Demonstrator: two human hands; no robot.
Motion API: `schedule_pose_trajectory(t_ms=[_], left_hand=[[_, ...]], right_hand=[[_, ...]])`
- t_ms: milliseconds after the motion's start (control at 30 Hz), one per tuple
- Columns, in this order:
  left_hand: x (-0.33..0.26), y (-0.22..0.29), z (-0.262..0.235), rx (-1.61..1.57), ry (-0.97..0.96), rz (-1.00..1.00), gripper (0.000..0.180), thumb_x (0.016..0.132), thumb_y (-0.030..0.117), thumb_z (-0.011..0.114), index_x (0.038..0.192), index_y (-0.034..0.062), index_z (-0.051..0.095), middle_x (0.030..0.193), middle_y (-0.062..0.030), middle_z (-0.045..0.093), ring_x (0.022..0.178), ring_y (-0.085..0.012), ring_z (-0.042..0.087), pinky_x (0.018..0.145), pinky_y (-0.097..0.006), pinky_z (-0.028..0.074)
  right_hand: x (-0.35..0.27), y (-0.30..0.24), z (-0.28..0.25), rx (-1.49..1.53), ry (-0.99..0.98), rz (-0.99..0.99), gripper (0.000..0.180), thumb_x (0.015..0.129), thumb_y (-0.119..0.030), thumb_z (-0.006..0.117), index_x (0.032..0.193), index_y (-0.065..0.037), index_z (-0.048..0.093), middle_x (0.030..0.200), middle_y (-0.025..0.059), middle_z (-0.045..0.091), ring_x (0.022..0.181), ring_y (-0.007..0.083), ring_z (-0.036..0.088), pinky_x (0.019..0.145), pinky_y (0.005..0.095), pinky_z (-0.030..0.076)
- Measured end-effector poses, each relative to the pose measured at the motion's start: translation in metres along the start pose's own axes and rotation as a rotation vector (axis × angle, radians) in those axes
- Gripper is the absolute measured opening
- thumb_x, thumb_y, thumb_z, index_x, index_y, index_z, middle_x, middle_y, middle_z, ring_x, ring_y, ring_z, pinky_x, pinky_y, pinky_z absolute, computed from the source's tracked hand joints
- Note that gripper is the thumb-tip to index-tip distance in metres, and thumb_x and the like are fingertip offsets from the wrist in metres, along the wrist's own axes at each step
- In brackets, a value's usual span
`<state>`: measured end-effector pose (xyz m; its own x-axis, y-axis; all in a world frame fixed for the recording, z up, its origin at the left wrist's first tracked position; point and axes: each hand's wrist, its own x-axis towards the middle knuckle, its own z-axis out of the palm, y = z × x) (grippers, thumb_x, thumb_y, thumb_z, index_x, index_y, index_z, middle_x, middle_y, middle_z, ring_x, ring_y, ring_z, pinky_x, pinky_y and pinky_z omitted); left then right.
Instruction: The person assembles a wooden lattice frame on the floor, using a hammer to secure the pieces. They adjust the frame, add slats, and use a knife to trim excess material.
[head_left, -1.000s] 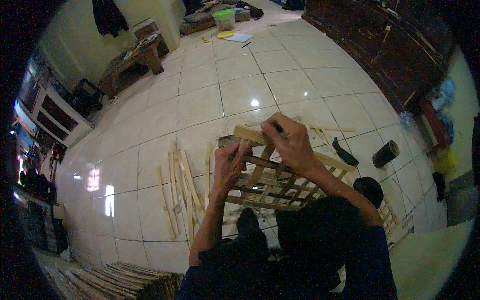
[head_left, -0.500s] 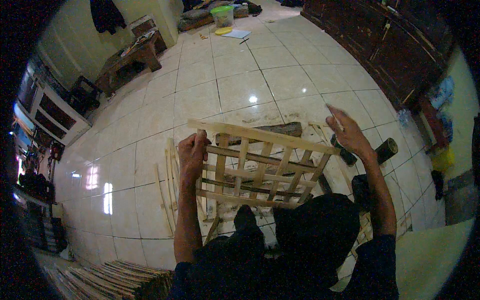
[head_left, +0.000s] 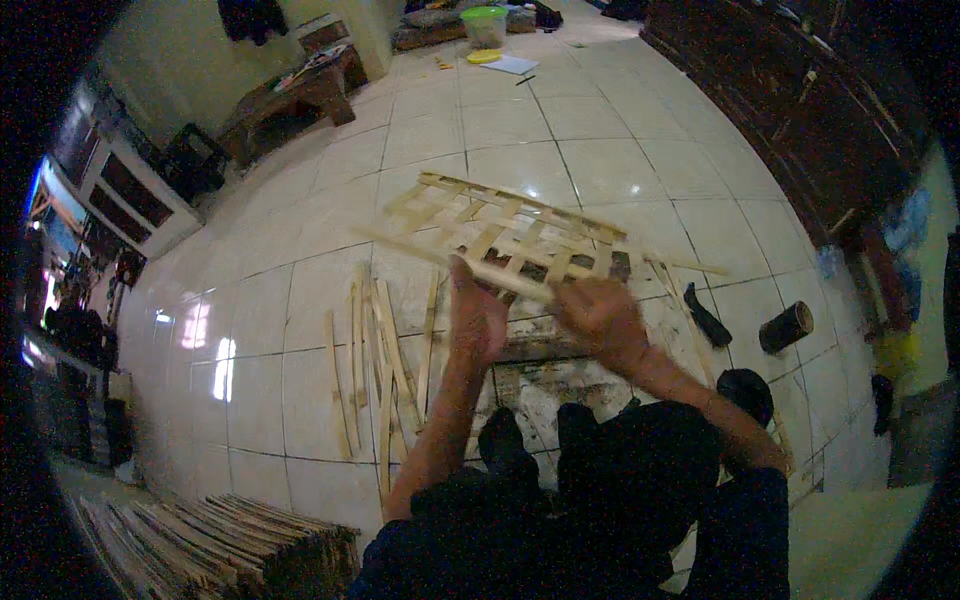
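A woven lattice panel of pale bamboo strips [head_left: 505, 232] hangs tilted above the floor in front of me, its far edge raised. My left hand [head_left: 478, 318] grips the near edge strip left of its middle, the thumb pointing up along it; its other fingers are partly hidden. Further right along that edge, my right hand [head_left: 603, 318] is closed on the same strip, somewhat blurred by motion. Below the panel a rough wooden block [head_left: 545, 347] shows between my forearms. Loose bamboo strips [head_left: 385, 345] lie on the tiles beside my left arm.
A thick stack of strips [head_left: 215, 550] lies at the lower left. To the right are a dark cylinder [head_left: 785, 328] and a dark elongated object [head_left: 707, 315]. Farther off stand a green-rimmed tub [head_left: 485, 28], a low wooden table [head_left: 290, 105] and a dark cabinet [head_left: 770, 100].
The lattice panel has turned and swung away from me. My right hand, free and raised before, has come in onto its near edge. My left hand has moved right, from its left side.
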<state>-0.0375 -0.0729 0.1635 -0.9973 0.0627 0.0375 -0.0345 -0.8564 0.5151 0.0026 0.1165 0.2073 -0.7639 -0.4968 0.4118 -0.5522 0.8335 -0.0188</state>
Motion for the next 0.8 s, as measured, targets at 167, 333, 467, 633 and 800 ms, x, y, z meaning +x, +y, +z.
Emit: schedule_pose_trajectory(t_ms=[167,333,467,633,800], left_hand=[[-0.001,-0.003,-0.049,0.188,0.043,0.143,0.054,0.092,0.01,0.054,0.141,0.0084,0.029,0.125,-0.016,0.052,0.111,-0.0287,0.055,0.089,-0.044,0.051],[-0.033,0.048,-0.067,0.207,0.04,-0.031,0.063,0.088,0.012,0.06,0.142,0.0104,0.028,0.125,-0.0171,0.053,0.11,-0.0303,0.057,0.089,-0.045,0.051],[-0.049,0.06,-0.082,0.19,-0.042,-0.048,0.056,0.093,0.013,0.052,0.143,0.0105,0.026,0.124,-0.019,0.054,0.112,-0.0299,0.056,0.09,-0.045,0.051],[-0.053,0.065,-0.081,0.253,-0.038,-0.01,0.058,0.09,0.019,0.055,0.142,0.0094,0.029,0.124,-0.02,0.055,0.112,-0.0307,0.056,0.088,-0.047,0.051],[-0.049,0.068,-0.088,0.298,0.07,-0.028,0.058,0.088,0.026,0.059,0.138,0.0098,0.035,0.122,-0.0188,0.057,0.109,-0.0297,0.058,0.087,-0.047,0.051]], right_hand=[[-0.009,-0.027,0.034,0.266,0.021,-0.025,0.044,0.086,-0.027,0.062,0.12,-0.001,0.055,0.114,0.0196,0.053,0.107,0.0346,0.053,0.087,0.0443,0.045],[0.014,0.016,0.03,0.12,0.159,0.244,0.047,0.089,-0.032,0.058,0.123,0.001,0.052,0.12,0.0243,0.05,0.111,0.0398,0.05,0.099,0.044,0.038],[0.01,0.043,0.074,0.584,-0.042,0.501,0.044,0.096,-0.039,0.048,0.11,0.001,0.059,0.098,0.0193,0.059,0.092,0.0279,0.059,0.083,0.0387,0.046],[0.013,0.024,0.058,0.935,-0.162,0.518,0.045,0.097,-0.042,0.044,0.097,0.0,0.061,0.071,0.0091,0.06,0.058,0.0166,0.056,0.055,0.0336,0.047],[0.013,0.02,0.082,0.876,-0.063,0.482,0.044,0.098,-0.04,0.043,0.088,-0.001,0.059,0.066,0.0069,0.056,0.056,0.0155,0.054,0.053,0.0334,0.044]])
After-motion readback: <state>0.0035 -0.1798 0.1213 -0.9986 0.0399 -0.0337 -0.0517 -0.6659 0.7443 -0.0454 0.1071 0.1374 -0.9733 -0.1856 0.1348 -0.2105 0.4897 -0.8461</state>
